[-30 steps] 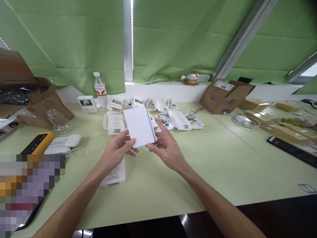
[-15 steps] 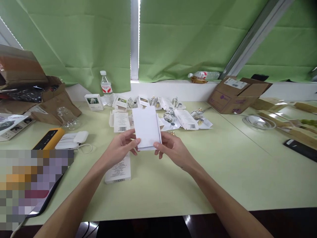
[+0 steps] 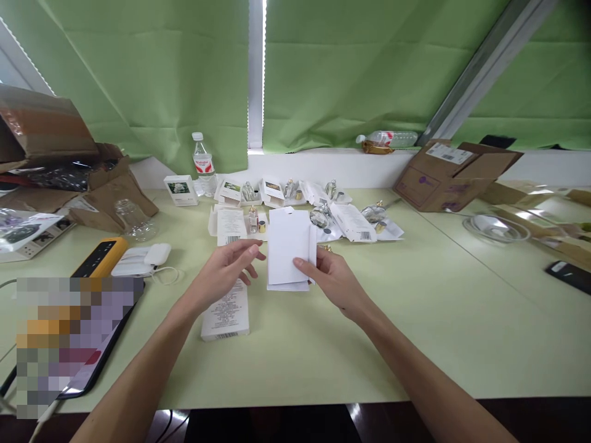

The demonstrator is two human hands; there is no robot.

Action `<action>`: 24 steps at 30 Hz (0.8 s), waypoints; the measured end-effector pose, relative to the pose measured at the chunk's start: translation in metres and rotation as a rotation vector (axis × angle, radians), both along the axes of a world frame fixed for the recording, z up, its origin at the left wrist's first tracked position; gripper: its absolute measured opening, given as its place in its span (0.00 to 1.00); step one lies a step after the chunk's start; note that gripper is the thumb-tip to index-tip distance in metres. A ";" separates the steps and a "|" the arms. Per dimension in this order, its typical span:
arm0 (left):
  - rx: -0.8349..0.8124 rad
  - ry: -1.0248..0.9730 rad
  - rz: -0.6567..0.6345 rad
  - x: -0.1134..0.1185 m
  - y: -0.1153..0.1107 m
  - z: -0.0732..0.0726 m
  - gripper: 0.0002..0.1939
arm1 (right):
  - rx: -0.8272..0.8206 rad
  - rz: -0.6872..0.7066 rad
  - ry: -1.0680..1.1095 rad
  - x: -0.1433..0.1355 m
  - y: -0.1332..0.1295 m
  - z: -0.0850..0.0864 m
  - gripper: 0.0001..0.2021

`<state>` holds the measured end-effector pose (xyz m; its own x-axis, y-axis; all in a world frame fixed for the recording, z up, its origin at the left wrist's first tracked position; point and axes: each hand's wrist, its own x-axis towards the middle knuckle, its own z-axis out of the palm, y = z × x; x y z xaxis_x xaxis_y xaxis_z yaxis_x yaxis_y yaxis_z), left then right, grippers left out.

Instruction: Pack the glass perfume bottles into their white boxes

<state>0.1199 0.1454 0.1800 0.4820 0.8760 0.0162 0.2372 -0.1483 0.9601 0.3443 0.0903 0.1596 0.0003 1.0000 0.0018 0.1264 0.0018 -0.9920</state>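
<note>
A plain white folded carton (image 3: pixel 289 246) is held up over the table in my right hand (image 3: pixel 335 277), with the thumb across its face and the fingers behind its right edge. Just left of the carton, my left hand (image 3: pixel 231 264) is open, its fingers apart and holding nothing. Beneath that hand lies a white printed box (image 3: pixel 226 317) with a barcode. Behind the hands, opened white boxes (image 3: pixel 232 224) lie beside small glass bottles (image 3: pixel 253 219) and gold caps (image 3: pixel 262 226). A gold-topped item shows partly behind my right hand; the rest of it is hidden.
At the left are a cardboard box (image 3: pixel 111 194), a glass jar (image 3: pixel 133 221), an orange-and-black device (image 3: pixel 99 257) and a blurred-out screen (image 3: pixel 106 332). A water bottle (image 3: pixel 203 165) stands at the back. Another cardboard box (image 3: pixel 443 178), a clear dish (image 3: pixel 494 227) and a black phone-like object (image 3: pixel 570 278) lie right.
My left hand has let go of the white carton and opened beside it. My right hand has shifted its thumb up the carton's face. The view has turned slightly left.
</note>
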 end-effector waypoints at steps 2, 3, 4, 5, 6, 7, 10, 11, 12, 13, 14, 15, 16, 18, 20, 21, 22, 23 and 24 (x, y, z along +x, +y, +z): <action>0.111 0.140 0.150 -0.007 0.006 -0.002 0.26 | -0.013 -0.004 0.017 0.001 0.000 -0.001 0.19; 0.189 0.247 0.239 -0.011 0.010 -0.003 0.26 | -0.016 -0.003 0.020 0.001 0.000 -0.001 0.19; 0.267 0.366 0.313 -0.015 0.013 -0.005 0.25 | -0.017 -0.001 0.020 0.001 0.000 -0.001 0.18; 0.326 0.489 0.367 -0.020 0.017 -0.007 0.24 | -0.018 0.001 0.015 0.001 0.000 -0.001 0.18; 0.353 0.608 0.401 -0.024 0.020 -0.009 0.25 | -0.017 0.002 0.009 0.001 0.000 -0.001 0.17; 0.351 0.716 0.415 -0.029 0.023 -0.011 0.25 | -0.016 0.003 0.003 0.001 0.000 -0.001 0.17; 0.270 0.956 0.419 -0.039 0.029 -0.017 0.28 | -0.021 0.003 -0.018 0.001 -0.001 0.000 0.17; 0.243 1.003 0.421 -0.042 0.030 -0.018 0.29 | -0.022 0.007 -0.019 0.000 -0.001 0.000 0.17; 0.212 1.034 0.420 -0.044 0.031 -0.018 0.29 | -0.024 0.015 -0.013 0.000 -0.001 0.000 0.16; 0.172 1.044 0.410 -0.046 0.031 -0.018 0.30 | -0.028 0.021 -0.004 0.000 -0.001 0.000 0.16; 0.126 1.028 0.388 -0.047 0.031 -0.017 0.30 | -0.032 0.025 0.005 0.000 -0.001 0.000 0.17; 0.080 0.989 0.360 -0.048 0.031 -0.017 0.29 | -0.036 0.027 0.011 0.000 -0.001 0.000 0.17; 0.040 0.934 0.331 -0.049 0.031 -0.016 0.29 | -0.040 0.027 0.012 0.000 -0.001 0.000 0.17; 0.001 0.834 0.289 -0.050 0.030 -0.015 0.30 | -0.044 0.024 0.000 0.000 -0.001 0.000 0.18; -0.006 0.812 0.260 -0.051 0.031 -0.016 0.30 | -0.051 0.026 -0.017 0.000 -0.002 0.001 0.18; -0.014 0.824 0.244 -0.051 0.032 -0.018 0.30 | -0.057 0.028 -0.025 0.000 -0.002 0.001 0.18; -0.023 0.830 0.222 -0.051 0.033 -0.020 0.29 | -0.063 0.030 -0.032 0.000 -0.003 0.002 0.18; -0.033 0.824 0.200 -0.051 0.034 -0.022 0.28 | -0.068 0.032 -0.037 -0.001 -0.003 0.002 0.18; -0.041 0.806 0.181 -0.050 0.035 -0.025 0.26 | -0.070 0.035 -0.040 -0.001 -0.004 0.003 0.18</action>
